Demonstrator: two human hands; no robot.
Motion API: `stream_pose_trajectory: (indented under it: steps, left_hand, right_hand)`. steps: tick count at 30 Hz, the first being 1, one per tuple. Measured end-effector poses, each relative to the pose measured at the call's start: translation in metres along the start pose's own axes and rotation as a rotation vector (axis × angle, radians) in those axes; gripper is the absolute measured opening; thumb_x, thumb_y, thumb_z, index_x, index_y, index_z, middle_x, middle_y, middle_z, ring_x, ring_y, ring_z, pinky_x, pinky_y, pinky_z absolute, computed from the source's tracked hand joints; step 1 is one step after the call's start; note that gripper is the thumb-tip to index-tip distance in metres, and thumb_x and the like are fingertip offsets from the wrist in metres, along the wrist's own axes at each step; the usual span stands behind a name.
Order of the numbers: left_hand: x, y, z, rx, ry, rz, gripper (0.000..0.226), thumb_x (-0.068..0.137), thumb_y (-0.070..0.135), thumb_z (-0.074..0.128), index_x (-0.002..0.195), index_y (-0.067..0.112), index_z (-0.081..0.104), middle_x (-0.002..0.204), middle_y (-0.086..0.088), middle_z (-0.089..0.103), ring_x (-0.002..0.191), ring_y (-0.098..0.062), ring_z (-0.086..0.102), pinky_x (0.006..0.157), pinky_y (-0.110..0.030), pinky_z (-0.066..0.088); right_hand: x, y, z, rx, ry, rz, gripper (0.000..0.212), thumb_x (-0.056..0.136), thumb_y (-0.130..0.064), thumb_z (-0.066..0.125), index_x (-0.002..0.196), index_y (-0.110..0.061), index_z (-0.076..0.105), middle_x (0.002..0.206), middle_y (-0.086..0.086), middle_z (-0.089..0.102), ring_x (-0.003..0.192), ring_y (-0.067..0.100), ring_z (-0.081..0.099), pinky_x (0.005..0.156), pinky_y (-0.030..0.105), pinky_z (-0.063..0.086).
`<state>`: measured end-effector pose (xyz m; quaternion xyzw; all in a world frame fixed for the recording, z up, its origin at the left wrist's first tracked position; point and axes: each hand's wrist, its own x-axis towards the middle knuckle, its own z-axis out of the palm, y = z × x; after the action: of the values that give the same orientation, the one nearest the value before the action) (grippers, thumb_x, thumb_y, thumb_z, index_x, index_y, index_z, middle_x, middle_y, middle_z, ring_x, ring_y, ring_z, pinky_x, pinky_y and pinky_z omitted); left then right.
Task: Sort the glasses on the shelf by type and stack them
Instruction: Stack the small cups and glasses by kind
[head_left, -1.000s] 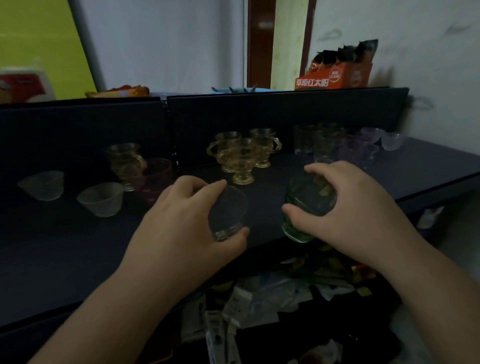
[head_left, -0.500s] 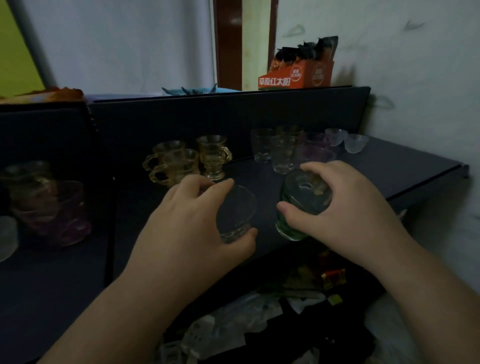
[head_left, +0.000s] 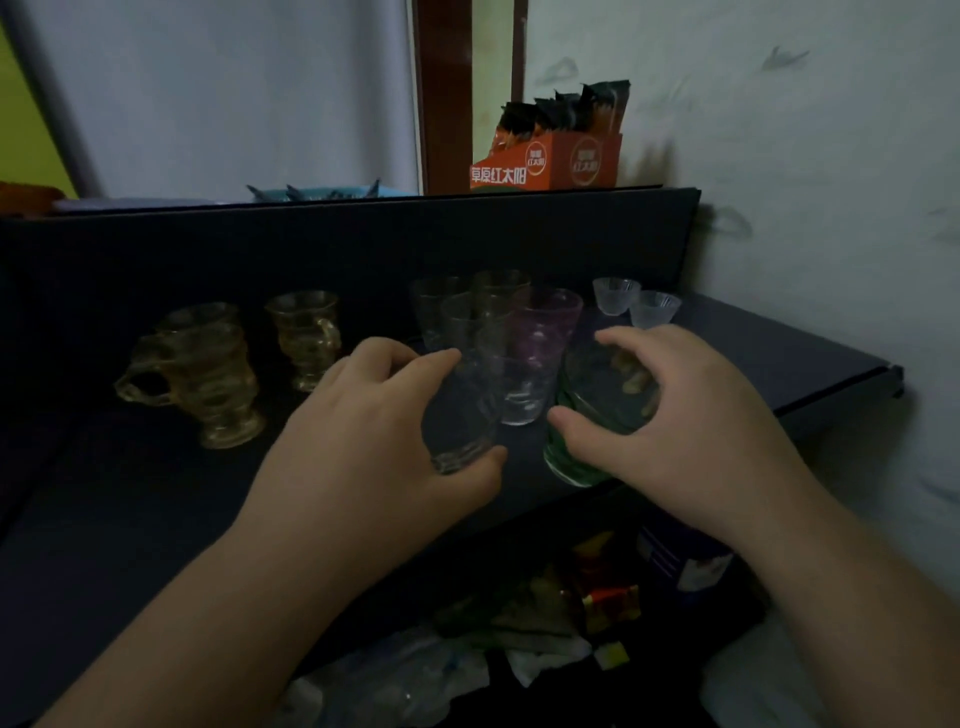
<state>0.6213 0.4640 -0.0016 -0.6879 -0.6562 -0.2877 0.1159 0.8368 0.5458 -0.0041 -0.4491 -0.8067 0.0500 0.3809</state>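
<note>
My left hand (head_left: 374, 436) grips a clear glass (head_left: 460, 426) from the side, above the dark shelf (head_left: 156, 519). My right hand (head_left: 691, 421) holds a green glass (head_left: 582, 447) from above, fingers curled over its rim. Just behind them stand a clear tumbler (head_left: 519, 384), a purple glass (head_left: 545, 327) and more clear tumblers (head_left: 457, 312). Amber handled cups (head_left: 213, 379) stand at the left, another amber cup (head_left: 306, 338) beside them. Two small frosted cups (head_left: 636, 301) sit at the back right.
The shelf's back panel (head_left: 311, 249) rises behind the glasses, with an orange packet box (head_left: 550, 161) on top. The shelf ends at its right corner (head_left: 883, 374) by the wall. Packets and wrappers (head_left: 519, 649) lie on the level below.
The view has swung right and both hands have carried their glasses right and farther back, close to the clear and purple tumblers. The grips are unchanged.
</note>
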Motion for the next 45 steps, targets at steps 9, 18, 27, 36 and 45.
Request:
stream_pose_trajectory:
  steps: [9,18,27,36,45]
  left_hand:
    - [0.036,0.107,0.055,0.070,0.005,-0.110,0.083,0.070,0.075,0.055,0.143,0.040,0.037,0.125,0.018,0.040,0.108,-0.002,0.040,0.081,-0.020,0.035]
    - [0.109,0.151,0.099,0.232,-0.118,-0.150,0.077,0.074,0.077,0.044,0.138,0.035,0.038,0.127,0.006,0.043,0.118,-0.016,0.038,0.093,-0.031,0.039]
    - [0.153,0.125,0.129,0.486,-0.163,-0.083,0.069,0.079,0.072,0.035,0.132,0.028,0.043,0.125,-0.003,0.049,0.116,-0.026,0.041,0.095,-0.041,0.031]
    - [0.156,0.117,0.125,0.547,-0.137,-0.046,0.070,0.081,0.070,0.030,0.135,0.029,0.045,0.125,-0.001,0.050,0.114,-0.023,0.044,0.094,-0.040,0.033]
    - [0.159,0.119,0.129,0.535,-0.168,-0.139,0.063,0.077,0.060,0.045,0.130,0.028,0.052,0.115,-0.001,0.057,0.102,-0.022,0.053,0.086,-0.040,0.043]
  right_hand:
    - [0.042,0.127,-0.055,-0.014,-0.092,-0.023,0.080,0.067,-0.074,0.064,0.135,-0.034,0.053,0.117,-0.014,0.049,0.101,0.001,0.046,0.081,0.025,0.038]
    - [0.087,0.182,-0.059,0.029,-0.125,-0.062,0.082,0.068,-0.075,0.063,0.138,-0.032,0.052,0.112,-0.011,0.050,0.098,0.007,0.052,0.080,0.029,0.045]
    - [0.149,0.189,-0.034,-0.009,-0.130,-0.121,0.085,0.071,-0.074,0.064,0.140,-0.027,0.050,0.113,-0.009,0.048,0.098,0.008,0.051,0.078,0.027,0.042]
    - [0.220,0.182,0.010,-0.045,-0.233,-0.175,0.086,0.073,-0.072,0.065,0.142,-0.023,0.050,0.121,-0.002,0.052,0.107,0.016,0.054,0.082,0.031,0.044]
    - [0.280,0.165,0.065,-0.071,-0.440,-0.270,0.097,0.075,-0.061,0.073,0.151,-0.016,0.034,0.146,0.009,0.046,0.127,0.028,0.051,0.098,0.041,0.048]
